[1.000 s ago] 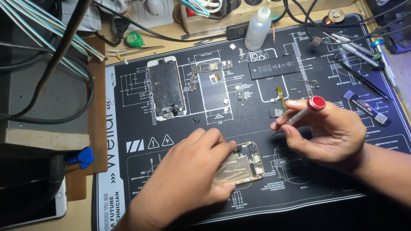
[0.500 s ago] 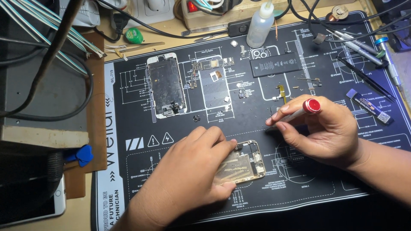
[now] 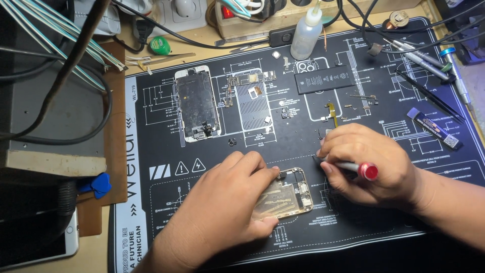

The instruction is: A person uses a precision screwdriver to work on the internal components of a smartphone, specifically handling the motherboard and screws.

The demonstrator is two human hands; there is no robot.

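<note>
My left hand [image 3: 222, 207] presses down on an opened phone housing [image 3: 284, 196] lying on the black repair mat [image 3: 166, 126], fingers along its left and lower edges. My right hand [image 3: 369, 164] grips a small screwdriver with a red cap [image 3: 361, 168], held low and nearly flat just right of the housing. The screwdriver's tip is hidden by my fingers. A detached phone screen [image 3: 197, 103] lies face down at the mat's upper left, a circuit board [image 3: 250, 81] beside it, and a black battery [image 3: 326, 79] further right.
A white squeeze bottle [image 3: 305, 35] stands at the mat's top edge. Tweezers and pens [image 3: 429, 63] lie at the upper right, with a small dark bar [image 3: 434, 128] below them. Cables cross the left side. Blue picks [image 3: 98, 184] and another phone [image 3: 38, 247] lie left.
My right hand has come down and leftward toward the housing, turning the screwdriver from upright to nearly flat. My left hand stays on the housing.
</note>
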